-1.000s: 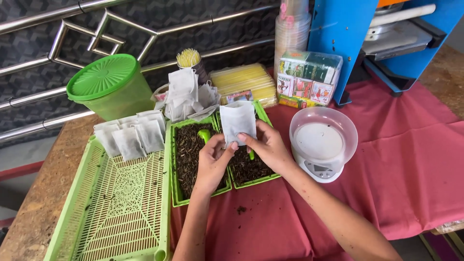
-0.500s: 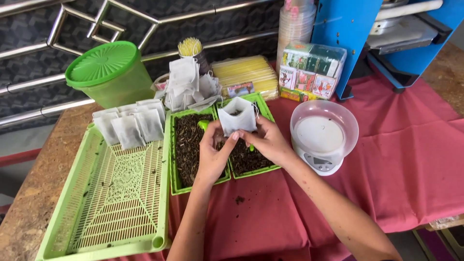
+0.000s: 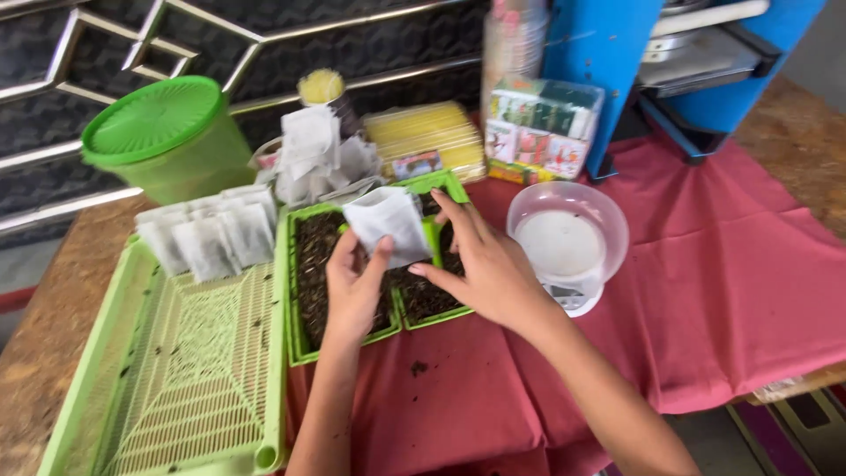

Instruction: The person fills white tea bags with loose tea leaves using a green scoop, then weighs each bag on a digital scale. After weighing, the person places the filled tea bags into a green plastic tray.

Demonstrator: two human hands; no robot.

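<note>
Both hands hold one small white paper pouch (image 3: 386, 222) above two green trays of dark loose material (image 3: 308, 264). My left hand (image 3: 355, 284) pinches the pouch's lower left edge with thumb and fingers. My right hand (image 3: 480, 263) grips its right side, fingers spread behind it. The pouch is tilted, its mouth toward the upper left. A green scoop handle (image 3: 432, 240) shows just under the pouch in the right tray.
A large green slatted tray (image 3: 189, 370) on the left carries a row of filled white pouches (image 3: 211, 234). Behind stand a green lidded tub (image 3: 163, 132), a pile of empty pouches (image 3: 313, 154), yellow packets (image 3: 423, 132) and a printed box (image 3: 539, 128). A scale with a clear bowl (image 3: 568, 242) sits right, on red cloth (image 3: 731, 291).
The pouch has tipped from upright to slanted and come lower over the trays. Both hands shifted slightly with it; the camera moved closer.
</note>
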